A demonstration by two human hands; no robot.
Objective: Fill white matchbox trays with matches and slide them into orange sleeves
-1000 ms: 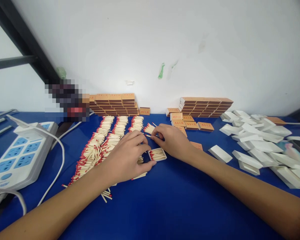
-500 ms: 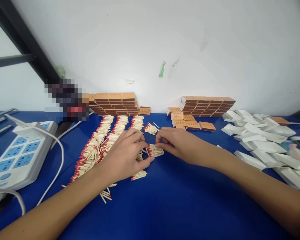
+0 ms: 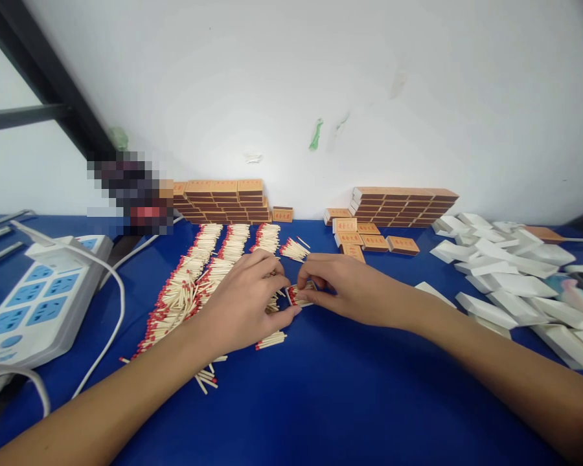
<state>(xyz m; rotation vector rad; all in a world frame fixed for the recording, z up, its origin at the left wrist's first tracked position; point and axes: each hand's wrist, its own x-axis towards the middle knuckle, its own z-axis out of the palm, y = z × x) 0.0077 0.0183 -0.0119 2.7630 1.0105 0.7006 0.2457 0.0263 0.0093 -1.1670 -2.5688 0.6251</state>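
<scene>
A small white tray (image 3: 307, 299) holding red-tipped matches lies on the blue table between my hands. My left hand (image 3: 252, 294) is at its left end, thumb and fingers curved around that end. Over the tray's right part is my right hand (image 3: 333, 285), its fingers curled and pressed down onto the matches, hiding some of them. Long rows of loose matches (image 3: 179, 291) spread to the left, partly under my left hand. A small bundle of matches (image 3: 271, 340) lies below the left thumb, and another (image 3: 294, 250) sits behind the tray.
Stacked matchboxes (image 3: 223, 200) stand along the wall at left, and another stack (image 3: 403, 206) at right with loose boxes (image 3: 374, 242) before it. Many white trays (image 3: 510, 272) pile up at the right. A power strip (image 3: 43, 298) with white cables lies at the left.
My right hand has shifted left and slightly down, with its fingers now over the tray. My left hand has barely moved.
</scene>
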